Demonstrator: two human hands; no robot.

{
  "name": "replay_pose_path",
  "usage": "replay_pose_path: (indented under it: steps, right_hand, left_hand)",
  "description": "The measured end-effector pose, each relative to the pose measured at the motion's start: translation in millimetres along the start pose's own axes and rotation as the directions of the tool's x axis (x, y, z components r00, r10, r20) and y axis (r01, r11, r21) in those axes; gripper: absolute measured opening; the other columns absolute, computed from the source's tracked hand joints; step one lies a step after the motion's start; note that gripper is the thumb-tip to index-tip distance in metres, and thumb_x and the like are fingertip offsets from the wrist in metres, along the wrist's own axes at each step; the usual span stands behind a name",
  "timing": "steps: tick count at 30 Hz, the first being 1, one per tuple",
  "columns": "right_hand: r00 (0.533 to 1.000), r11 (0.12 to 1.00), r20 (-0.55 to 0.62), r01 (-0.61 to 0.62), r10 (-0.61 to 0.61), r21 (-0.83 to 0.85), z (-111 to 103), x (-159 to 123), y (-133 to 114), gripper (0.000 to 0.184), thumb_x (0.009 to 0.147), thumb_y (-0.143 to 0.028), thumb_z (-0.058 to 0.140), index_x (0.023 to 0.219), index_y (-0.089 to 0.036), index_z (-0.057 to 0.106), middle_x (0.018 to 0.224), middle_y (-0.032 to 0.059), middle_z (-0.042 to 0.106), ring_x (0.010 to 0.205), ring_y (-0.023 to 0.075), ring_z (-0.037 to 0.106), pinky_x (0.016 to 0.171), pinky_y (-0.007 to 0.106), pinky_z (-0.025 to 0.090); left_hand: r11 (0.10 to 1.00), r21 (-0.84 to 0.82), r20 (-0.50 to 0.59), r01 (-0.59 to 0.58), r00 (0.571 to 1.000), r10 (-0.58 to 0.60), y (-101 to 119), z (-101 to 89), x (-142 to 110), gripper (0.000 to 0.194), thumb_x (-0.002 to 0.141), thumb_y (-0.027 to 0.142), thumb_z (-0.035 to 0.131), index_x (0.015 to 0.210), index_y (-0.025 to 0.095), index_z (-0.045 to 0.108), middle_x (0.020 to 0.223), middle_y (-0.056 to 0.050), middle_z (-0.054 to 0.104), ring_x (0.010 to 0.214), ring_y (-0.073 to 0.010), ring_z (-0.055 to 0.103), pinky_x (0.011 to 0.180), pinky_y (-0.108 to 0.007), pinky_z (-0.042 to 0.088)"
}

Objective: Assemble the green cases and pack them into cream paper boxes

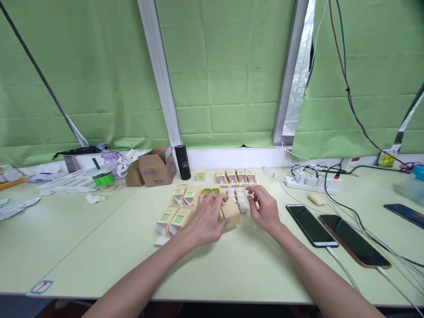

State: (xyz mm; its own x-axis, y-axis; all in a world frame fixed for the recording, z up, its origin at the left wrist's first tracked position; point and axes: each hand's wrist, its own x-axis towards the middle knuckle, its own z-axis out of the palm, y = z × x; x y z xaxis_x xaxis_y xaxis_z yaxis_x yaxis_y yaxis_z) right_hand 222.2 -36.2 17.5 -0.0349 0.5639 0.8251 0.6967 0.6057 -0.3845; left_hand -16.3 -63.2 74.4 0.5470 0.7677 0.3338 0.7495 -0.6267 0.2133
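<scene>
Holding 1 small tan box (pixel 231 213), tilted, at the left hand (pixel 206 221): its fingers curve over the box's left side, pinching it between thumb and forefinger, above the desk (pixel 119 260). Right hand (pixel 265 211): raised just right of the white pieces (pixel 243 206), fingers curled, thumb and forefinger tips apart; whether a small clear item lies between them, cannot tell.

Green pieces (pixel 211 191): just beyond the left hand, partly hidden by it.

Labelled boxes (pixel 180 218): 4, tan with green labels, grouped left of the left hand, flaps showing. Back row (pixel 232 177): 4 similar boxes, side by side, beyond the white pieces. Single box (pixel 200 175): 1, upright, left of that row.

Black bottle (pixel 183 162): 1, upright, beside the open brown carton (pixel 158 169). Cup (pixel 105 179): 1, with green band and straw, left of the carton.

Phones (pixel 312 225): 2 near the right forearm, cables attached; 1 more at far right. Power strip (pixel 313 184): 1, white, plugs and cords in it, behind the phones.
</scene>
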Motion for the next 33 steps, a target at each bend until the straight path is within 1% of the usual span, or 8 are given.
replay_pose_path:
  steps: [5, 11, 13, 16, 19, 22, 27, 33]
  right_hand:
    - [0.998, 0.999, 0.056, 0.033, -0.031, -0.041, 5, -5, 0, 0.025, 0.100, -0.018, 0.048, 0.120, -0.022, 0.063, 0.101, 0.0068, 0.072, 0.078, 0.0197, 0.066, 0.071, 0.033, 0.050]
    - [0.991, 0.993, 0.116, 0.073, -0.061, -0.097, 7, -9, 0, 0.027, 0.101, -0.018, 0.048, 0.123, -0.022, 0.062, 0.103, 0.0078, 0.073, 0.080, 0.0209, 0.067, 0.067, 0.032, 0.047]
    - [0.992, 0.993, 0.108, 0.072, -0.061, -0.093, 6, -9, 0, 0.027, 0.100, -0.018, 0.048, 0.123, -0.022, 0.062, 0.103, 0.0077, 0.074, 0.081, 0.0210, 0.067, 0.067, 0.032, 0.048]
    - [0.993, 0.993, 0.096, 0.080, -0.071, -0.092, 6, -9, -1, 0.027, 0.100, -0.017, 0.049, 0.123, -0.022, 0.063, 0.102, 0.0071, 0.074, 0.080, 0.0206, 0.068, 0.067, 0.032, 0.047]
    - [0.990, 0.989, 0.100, 0.110, -0.099, -0.103, 7, -8, -2, 0.027, 0.101, -0.016, 0.048, 0.122, -0.021, 0.063, 0.101, 0.0070, 0.074, 0.080, 0.0204, 0.067, 0.067, 0.032, 0.047]
    - [0.986, 0.984, 0.112, 0.137, -0.125, -0.110, 8, -9, -2, 0.025, 0.101, -0.016, 0.048, 0.121, -0.021, 0.062, 0.103, 0.0074, 0.075, 0.080, 0.0205, 0.068, 0.068, 0.032, 0.047]
    - [0.978, 0.986, 0.164, 0.146, -0.132, -0.076, 10, -12, 0, 0.022, 0.099, -0.015, 0.051, 0.118, -0.022, 0.063, 0.104, 0.0062, 0.076, 0.080, 0.0203, 0.069, 0.066, 0.032, 0.047]
    - [0.959, 0.987, 0.259, 0.141, -0.118, -0.073, 6, -11, -2, 0.026, 0.095, -0.012, 0.052, 0.116, -0.023, 0.063, 0.104, 0.0064, 0.077, 0.084, 0.0222, 0.069, 0.068, 0.033, 0.046]
  left_hand:
    - [1.000, -0.012, 0.118, -0.017, 0.993, 0.018, 5, 16.8, -18, 0.034, 0.092, 0.030, 0.066, 0.123, 0.024, 0.055, 0.126, -0.012, 0.064, 0.121, -0.0350, 0.054, 0.104, -0.052, 0.042]
    - [0.997, 0.063, 0.044, -0.051, 0.998, 0.049, -13, 7.2, -33, 0.051, 0.097, 0.044, 0.064, 0.142, 0.024, 0.052, 0.146, -0.013, 0.061, 0.147, -0.0375, 0.041, 0.123, -0.059, 0.030]
    - [0.989, 0.151, 0.011, -0.004, 1.000, 0.002, -28, 1.6, -42, 0.051, 0.099, 0.045, 0.060, 0.145, 0.025, 0.052, 0.155, -0.014, 0.056, 0.153, -0.0374, 0.036, 0.127, -0.062, 0.024]
    - [0.946, 0.297, 0.003, 0.132, 0.990, -0.140, -54, -4.2, -58, 0.050, 0.099, 0.042, 0.059, 0.146, 0.023, 0.056, 0.167, -0.018, 0.043, 0.160, -0.0407, 0.027, 0.129, -0.066, 0.017]
    - [0.882, 0.389, 0.044, 0.267, 0.951, -0.307, -73, -4.3, -71, 0.053, 0.098, 0.037, 0.057, 0.149, 0.024, 0.056, 0.172, -0.020, 0.034, 0.162, -0.0459, 0.023, 0.125, -0.073, 0.017]
    - [0.841, 0.414, 0.100, 0.349, 0.901, -0.423, -79, 0.5, -78, 0.060, 0.100, 0.037, 0.053, 0.159, 0.026, 0.046, 0.173, -0.022, 0.031, 0.162, -0.0469, 0.022, 0.120, -0.077, 0.023]
    - [0.804, 0.430, 0.055, 0.410, 0.878, -0.476, -77, 11.9, -77, 0.060, 0.103, 0.036, 0.047, 0.161, 0.023, 0.043, 0.173, -0.023, 0.030, 0.162, -0.0441, 0.025, 0.120, -0.073, 0.029]
    - [0.791, 0.464, -0.014, 0.398, 0.897, -0.443, -79, 14.6, -75, 0.060, 0.102, 0.037, 0.047, 0.161, 0.022, 0.043, 0.167, -0.024, 0.041, 0.158, -0.0449, 0.033, 0.119, -0.076, 0.027]
